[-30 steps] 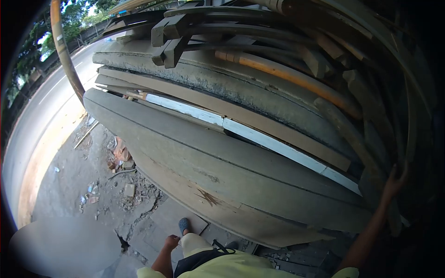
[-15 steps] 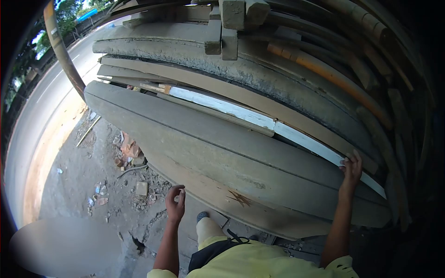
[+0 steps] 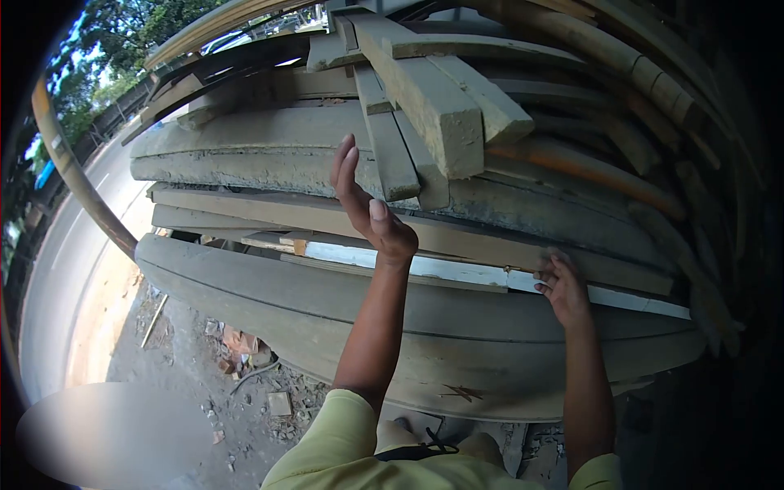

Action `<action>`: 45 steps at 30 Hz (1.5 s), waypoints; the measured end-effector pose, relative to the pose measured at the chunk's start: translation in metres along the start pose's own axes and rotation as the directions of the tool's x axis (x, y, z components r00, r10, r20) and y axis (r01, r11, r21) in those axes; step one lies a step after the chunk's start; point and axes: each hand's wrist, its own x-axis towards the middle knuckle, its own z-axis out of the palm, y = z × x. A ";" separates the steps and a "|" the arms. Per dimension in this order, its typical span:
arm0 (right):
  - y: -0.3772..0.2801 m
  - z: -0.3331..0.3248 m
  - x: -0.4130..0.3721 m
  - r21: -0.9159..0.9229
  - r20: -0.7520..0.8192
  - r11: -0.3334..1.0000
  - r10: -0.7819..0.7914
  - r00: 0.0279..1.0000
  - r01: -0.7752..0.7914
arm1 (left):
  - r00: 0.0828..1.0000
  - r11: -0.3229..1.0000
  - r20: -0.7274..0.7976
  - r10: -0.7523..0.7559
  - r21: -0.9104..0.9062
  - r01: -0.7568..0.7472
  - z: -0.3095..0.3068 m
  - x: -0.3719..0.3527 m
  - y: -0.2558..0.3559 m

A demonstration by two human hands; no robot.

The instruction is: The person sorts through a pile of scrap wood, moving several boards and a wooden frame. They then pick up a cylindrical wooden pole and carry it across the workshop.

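My left hand (image 3: 384,224) is raised in front of the stack, fingers stretched and thumb apart, with nothing in it. It overlaps the dusty grey planks and sits close to the projecting wooden beams (image 3: 461,139). Lower and to the right, my right hand (image 3: 569,294) has loosely bent, separated fingers at a narrow white-painted board (image 3: 457,271). That board lies in a gap between a thin brown plank (image 3: 465,234) and a broad grey board (image 3: 327,306) at the front. A seam divides the white board near my right hand.
More planks and poles are piled behind and to the right, including an orange-brown pole (image 3: 572,163). At left stands a slanted pole (image 3: 82,184) beside a road (image 3: 82,212). Rubble and a small square block (image 3: 279,403) lie on the ground below.
My left hand has risen from beside my body to in front of the stack, its fingers opening out. My right hand has moved left along the white board. The view has tilted upward.
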 end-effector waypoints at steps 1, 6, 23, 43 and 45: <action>0.003 -0.003 -0.004 0.001 0.004 1.000 0.002 1.000 -0.002 | 0.999 0.999 0.004 0.048 0.019 -0.048 0.007 0.001 0.001; 0.008 -0.041 -0.020 -0.040 -0.036 0.999 -0.007 0.999 0.006 | 0.977 0.949 0.031 0.210 0.234 -0.211 0.018 0.007 -0.007; -0.039 -0.068 0.060 0.065 0.152 0.996 -0.073 0.986 0.064 | 0.995 0.999 -0.101 -0.003 0.033 0.007 0.069 0.055 0.005; -0.104 0.116 0.204 0.685 -0.173 0.676 -0.212 0.962 0.272 | 0.998 1.000 -0.058 -0.003 0.002 0.003 0.115 0.126 0.012; -0.110 0.111 0.199 0.688 -0.148 0.678 -0.216 0.965 0.258 | 0.999 1.000 -0.049 -0.010 0.015 0.010 0.123 0.135 0.016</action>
